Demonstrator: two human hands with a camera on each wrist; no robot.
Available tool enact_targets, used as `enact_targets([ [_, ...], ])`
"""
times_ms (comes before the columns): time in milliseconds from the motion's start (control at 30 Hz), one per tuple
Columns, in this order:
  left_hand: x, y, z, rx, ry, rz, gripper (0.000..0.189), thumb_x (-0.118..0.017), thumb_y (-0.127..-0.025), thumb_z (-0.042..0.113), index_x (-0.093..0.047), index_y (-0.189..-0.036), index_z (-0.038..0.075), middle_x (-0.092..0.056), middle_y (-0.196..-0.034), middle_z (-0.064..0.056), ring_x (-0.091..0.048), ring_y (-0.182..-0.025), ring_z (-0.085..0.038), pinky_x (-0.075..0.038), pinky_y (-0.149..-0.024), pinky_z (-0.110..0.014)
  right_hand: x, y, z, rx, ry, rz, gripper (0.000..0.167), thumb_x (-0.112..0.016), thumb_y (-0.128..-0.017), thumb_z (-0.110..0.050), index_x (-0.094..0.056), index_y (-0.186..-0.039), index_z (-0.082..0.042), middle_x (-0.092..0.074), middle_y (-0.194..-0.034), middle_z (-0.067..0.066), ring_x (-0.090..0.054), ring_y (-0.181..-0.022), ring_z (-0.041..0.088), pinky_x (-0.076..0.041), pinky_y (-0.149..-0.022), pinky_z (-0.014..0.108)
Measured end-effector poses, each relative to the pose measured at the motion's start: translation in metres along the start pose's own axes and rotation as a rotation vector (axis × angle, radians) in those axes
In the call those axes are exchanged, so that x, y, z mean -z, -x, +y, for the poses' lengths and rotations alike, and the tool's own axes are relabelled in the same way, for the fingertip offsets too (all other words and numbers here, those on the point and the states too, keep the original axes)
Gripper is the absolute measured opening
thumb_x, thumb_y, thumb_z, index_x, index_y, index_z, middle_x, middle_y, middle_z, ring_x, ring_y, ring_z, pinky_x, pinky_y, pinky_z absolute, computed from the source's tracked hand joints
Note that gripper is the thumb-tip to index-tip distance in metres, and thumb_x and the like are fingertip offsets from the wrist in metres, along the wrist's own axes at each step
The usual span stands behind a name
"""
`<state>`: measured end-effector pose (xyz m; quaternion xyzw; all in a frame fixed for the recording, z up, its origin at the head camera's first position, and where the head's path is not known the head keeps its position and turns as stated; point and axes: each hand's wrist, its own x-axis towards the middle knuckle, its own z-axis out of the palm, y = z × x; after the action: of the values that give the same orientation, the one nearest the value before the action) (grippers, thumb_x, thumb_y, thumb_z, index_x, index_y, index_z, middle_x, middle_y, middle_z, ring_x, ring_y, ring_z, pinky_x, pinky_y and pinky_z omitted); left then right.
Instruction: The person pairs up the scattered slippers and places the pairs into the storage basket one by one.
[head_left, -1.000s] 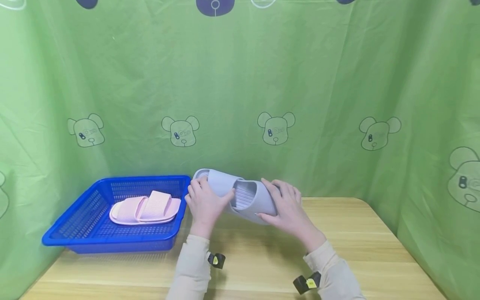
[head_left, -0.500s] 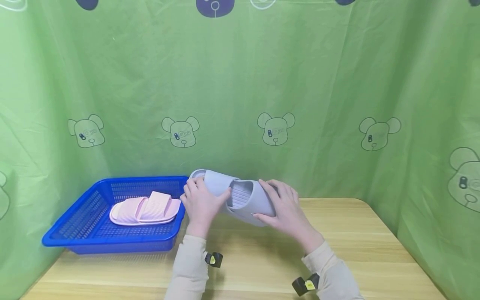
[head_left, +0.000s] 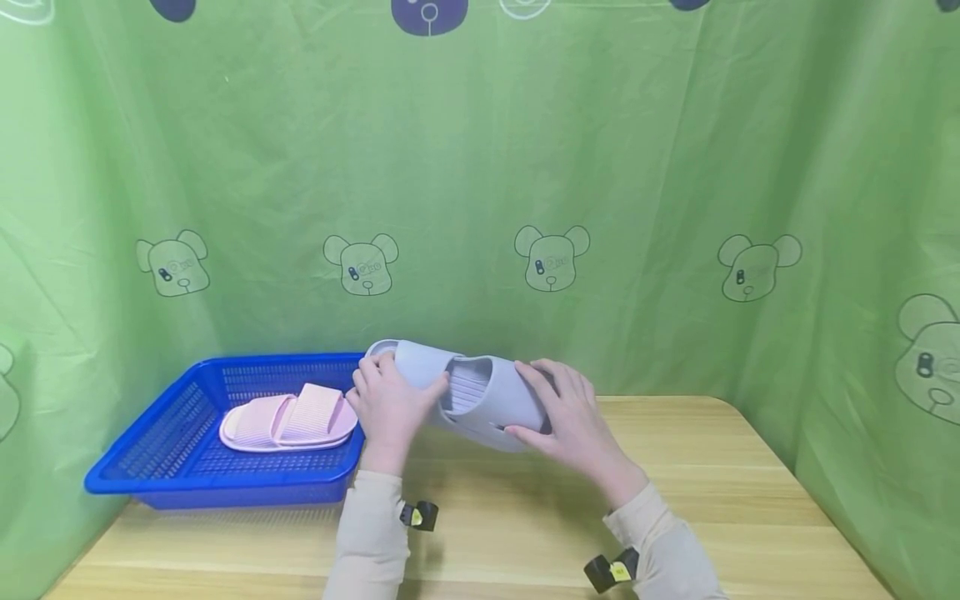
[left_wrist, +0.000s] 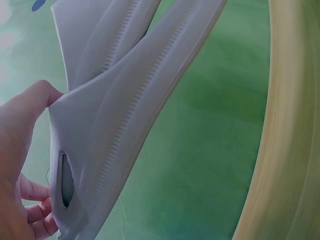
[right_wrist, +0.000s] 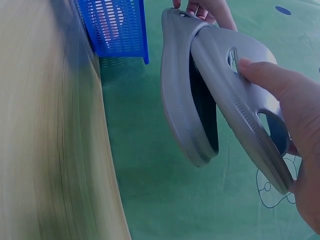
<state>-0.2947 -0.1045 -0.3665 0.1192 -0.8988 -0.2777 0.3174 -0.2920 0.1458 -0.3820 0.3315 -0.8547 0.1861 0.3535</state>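
A pair of light grey slide slippers (head_left: 506,402), one tucked into the other, is held up above the table beside the basket. My left hand (head_left: 392,407) grips the left end, thumb on the strap near the opening. On the right end, my right hand (head_left: 576,423) holds the other slipper, its thumb below and fingers over the top. The left wrist view shows the slipper side (left_wrist: 107,110) with a slot in its strap. In the right wrist view the two soles (right_wrist: 175,85) spread apart at the near end.
A blue plastic basket (head_left: 240,482) stands at the table's left, with pink slippers (head_left: 258,423) lying in it. The wooden table (head_left: 712,483) extends to the right. A green curtain (head_left: 465,150) hangs behind and at both sides.
Both hands have carried the grey slippers a little to the left, toward the basket; the left hand shifted more than the right. The pink slippers and basket stay put.
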Motion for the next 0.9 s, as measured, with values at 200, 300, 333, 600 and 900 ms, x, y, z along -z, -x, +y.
enact_targets([
  [200, 0.004, -0.002, -0.004, 0.017, 0.02, 0.001, 0.095, -0.072, -0.064, 0.069, -0.049, -0.129, 0.003, -0.046, -0.12, -0.016, -0.043, -0.109, -0.033, -0.035, -0.093, -0.051, 0.001, 0.0, -0.001, 0.007, 0.009, 0.0, 0.082, -0.076, -0.074, -0.049, -0.046, -0.143, -0.016, -0.046, -0.138, 0.018, -0.041, -0.129, 0.037, -0.03, -0.106, 0.063],
  [300, 0.005, -0.004, -0.006, 0.023, 0.017, 0.004, 0.095, -0.072, -0.065, 0.069, -0.049, -0.129, 0.002, -0.046, -0.119, -0.017, -0.043, -0.109, -0.033, -0.035, -0.092, -0.051, 0.001, -0.001, -0.002, 0.009, 0.002, -0.001, 0.079, -0.076, -0.075, -0.048, -0.047, -0.142, -0.017, -0.046, -0.139, 0.02, -0.04, -0.13, 0.038, -0.029, -0.107, 0.063],
  [333, 0.006, -0.004, -0.007, 0.027, 0.015, 0.004, 0.095, -0.072, -0.065, 0.069, -0.049, -0.129, 0.002, -0.046, -0.119, -0.017, -0.043, -0.108, -0.033, -0.036, -0.091, -0.051, 0.001, -0.001, -0.002, 0.01, -0.001, -0.001, 0.078, -0.075, -0.075, -0.047, -0.048, -0.142, -0.017, -0.046, -0.139, 0.02, -0.04, -0.131, 0.038, -0.028, -0.108, 0.063],
  [600, 0.012, -0.008, -0.015, 0.074, 0.03, 0.019, 0.095, -0.073, -0.064, 0.068, -0.05, -0.129, 0.002, -0.046, -0.119, -0.018, -0.042, -0.108, -0.033, -0.035, -0.09, -0.051, 0.003, -0.001, -0.004, 0.038, -0.025, 0.02, 0.07, -0.073, -0.079, -0.044, -0.052, -0.139, -0.014, -0.047, -0.139, 0.019, -0.041, -0.131, 0.037, -0.032, -0.108, 0.061],
  [900, 0.018, -0.012, -0.021, 0.115, 0.048, 0.039, 0.094, -0.074, -0.064, 0.067, -0.05, -0.13, 0.004, -0.046, -0.122, -0.018, -0.041, -0.109, -0.033, -0.033, -0.094, -0.051, 0.004, -0.002, -0.007, 0.079, -0.066, 0.044, 0.066, -0.072, -0.08, -0.042, -0.053, -0.137, -0.014, -0.048, -0.138, 0.018, -0.042, -0.13, 0.037, -0.036, -0.107, 0.059],
])
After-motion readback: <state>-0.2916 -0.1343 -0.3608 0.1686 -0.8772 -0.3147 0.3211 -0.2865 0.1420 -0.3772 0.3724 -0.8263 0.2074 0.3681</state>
